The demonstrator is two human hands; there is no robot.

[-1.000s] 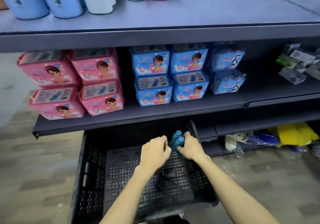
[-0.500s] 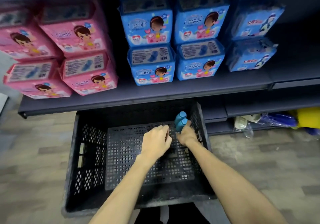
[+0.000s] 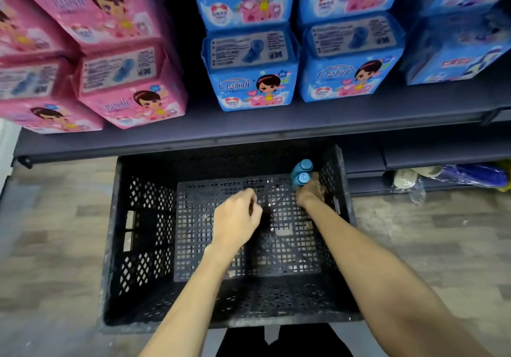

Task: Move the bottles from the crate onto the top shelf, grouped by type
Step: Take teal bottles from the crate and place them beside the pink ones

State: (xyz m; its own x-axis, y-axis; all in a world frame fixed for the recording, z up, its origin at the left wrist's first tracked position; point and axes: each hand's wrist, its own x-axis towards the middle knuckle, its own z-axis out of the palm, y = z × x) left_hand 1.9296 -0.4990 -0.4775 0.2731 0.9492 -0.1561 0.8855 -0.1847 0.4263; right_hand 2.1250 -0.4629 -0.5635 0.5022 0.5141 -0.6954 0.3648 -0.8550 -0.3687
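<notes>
Head camera, looking down: two bare forearms reach from the bottom edge into a black plastic crate (image 3: 113,246) standing on a wood-patterned floor (image 3: 55,232). The left hand (image 3: 237,214) hovers over the middle of the crate's mesh bottom, fingers curled in, with nothing visible in them. Further in, at the far right corner of the crate, the right hand (image 3: 309,195) wraps around the lower part of two blue bottles (image 3: 302,174) that stand upright side by side, their rounded caps poking above the fingers. No other bottles show in the crate. Beyond the crate, a dark shelf (image 3: 249,132) carries stacked pink packs (image 3: 130,88) on the left and blue packs (image 3: 253,80) on the right; the top shelf is out of view. The bottles look small, stiff and smooth, so probably light but apt to slide against each other when held as a pair. A firm grip around both bodies below the caps seems best, or one bottle in each hand
</notes>
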